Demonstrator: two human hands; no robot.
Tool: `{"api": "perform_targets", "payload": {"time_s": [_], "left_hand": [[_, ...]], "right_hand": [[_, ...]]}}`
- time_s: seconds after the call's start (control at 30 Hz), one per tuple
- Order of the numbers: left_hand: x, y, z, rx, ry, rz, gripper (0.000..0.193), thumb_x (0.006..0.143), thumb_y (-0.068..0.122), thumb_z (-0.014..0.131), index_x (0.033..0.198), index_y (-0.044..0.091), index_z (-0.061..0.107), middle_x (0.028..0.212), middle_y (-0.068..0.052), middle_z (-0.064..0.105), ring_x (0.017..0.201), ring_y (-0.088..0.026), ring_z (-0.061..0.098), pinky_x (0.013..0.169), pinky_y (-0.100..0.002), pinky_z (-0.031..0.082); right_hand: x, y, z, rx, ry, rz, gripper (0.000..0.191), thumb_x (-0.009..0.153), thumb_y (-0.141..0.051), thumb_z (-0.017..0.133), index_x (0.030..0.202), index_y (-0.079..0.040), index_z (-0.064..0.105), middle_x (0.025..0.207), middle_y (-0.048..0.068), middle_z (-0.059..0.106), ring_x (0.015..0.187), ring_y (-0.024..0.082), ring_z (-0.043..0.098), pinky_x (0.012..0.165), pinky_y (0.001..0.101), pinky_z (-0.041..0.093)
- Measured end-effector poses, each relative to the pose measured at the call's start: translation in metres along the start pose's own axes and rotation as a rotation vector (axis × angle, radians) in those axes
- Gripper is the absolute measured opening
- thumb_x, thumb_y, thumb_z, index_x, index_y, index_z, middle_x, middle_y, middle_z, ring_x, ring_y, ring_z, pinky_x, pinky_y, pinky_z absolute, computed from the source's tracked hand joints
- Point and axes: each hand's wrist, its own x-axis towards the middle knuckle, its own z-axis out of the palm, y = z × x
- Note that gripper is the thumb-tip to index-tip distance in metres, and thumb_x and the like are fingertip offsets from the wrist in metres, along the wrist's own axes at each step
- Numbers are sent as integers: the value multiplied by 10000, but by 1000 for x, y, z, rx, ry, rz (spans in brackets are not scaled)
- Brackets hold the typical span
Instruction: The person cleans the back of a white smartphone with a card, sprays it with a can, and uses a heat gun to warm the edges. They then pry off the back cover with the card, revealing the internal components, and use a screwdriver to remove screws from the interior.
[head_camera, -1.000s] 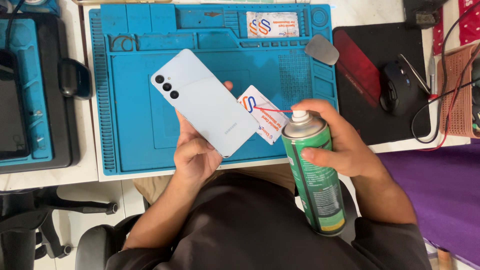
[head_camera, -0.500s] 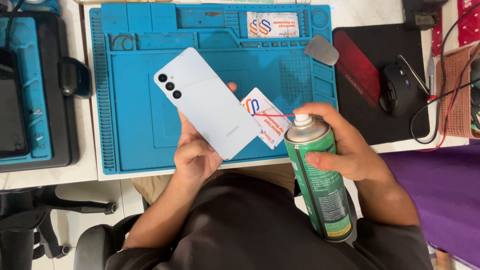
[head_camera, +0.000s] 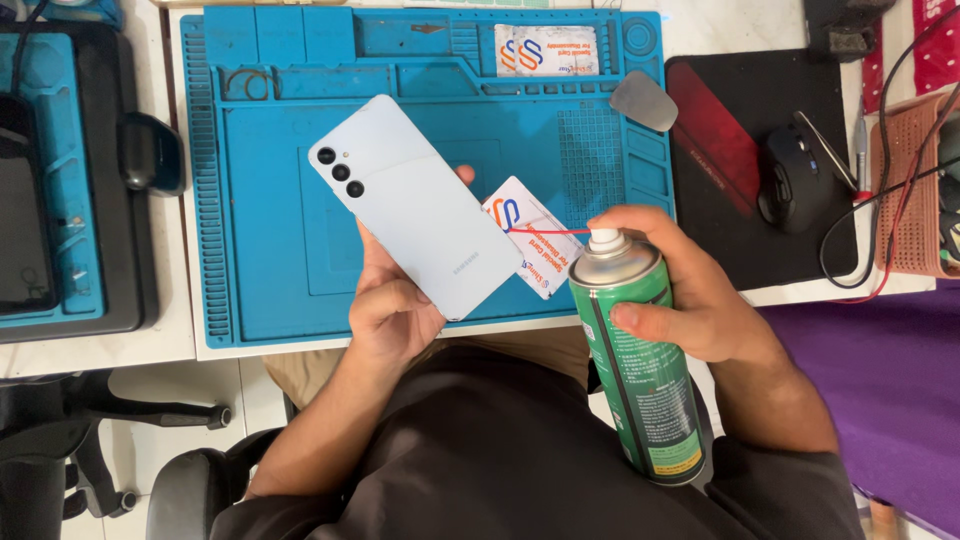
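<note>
Phone (head_camera: 415, 205) first: pale blue, back side up, camera lenses toward the upper left, held tilted above the blue work mat (head_camera: 260, 200). At far left we note a second blue mat on a dark tray (head_camera: 60, 180) and a black chair base (head_camera: 90, 440) below the desk (head_camera: 100, 350).

Our left hand (head_camera: 395, 300) is closed around the phone's lower end, fingers wrapped underneath, thumb on the near edge. A white card (head_camera: 530, 250) with red and blue markings sits just beside the phone's right edge, seemingly pinched there; we cannot tell whether it is wedged under the back cover.

Our right hand (head_camera: 690, 295) grips a green spray can (head_camera: 635, 360) upright, forefinger near the white nozzle, its thin red straw (head_camera: 550, 230) pointing left at the card and seam.

Judgement: the back cover looks still in place, so the work seems early; no spray is visible.

Farther right: a grey pick (head_camera: 645, 100), black mouse pad (head_camera: 770, 170), mouse (head_camera: 790, 185).
</note>
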Motion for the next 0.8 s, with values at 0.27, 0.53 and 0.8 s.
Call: {"api": "perform_targets", "payload": {"time_s": [0.27,0.53,0.8], "left_hand": [[0,0,1,8,6,8,1177,605,-54,420,1663,288,37,1696,-284,213,1523,-415,376,1225,-554,424],[-1,3,3,1,13,-26,1182,602,-57,422,1666,267,20,1687,-292,219,1519,-400,376,1222,-545,415],[-3,2,4,-39,-24,-88,1149,631,-55,434,1668,238,35,1683,-297,214,1514,-397,378,1234,-541,410]], "right_hand": [[2,1,-2,15,-2,14,712,881,-197,751,1493,-51,418,1230,92,631,1119,171,618,975,330,526],[-15,-8,-76,-167,779,-347,746,974,-280,825,1540,-20,415,1360,76,587,1150,165,604,1045,302,530],[13,58,-184,-584,933,-442,503,1105,-219,716,1452,83,513,1344,161,643,1174,226,626,1078,356,517]]}}
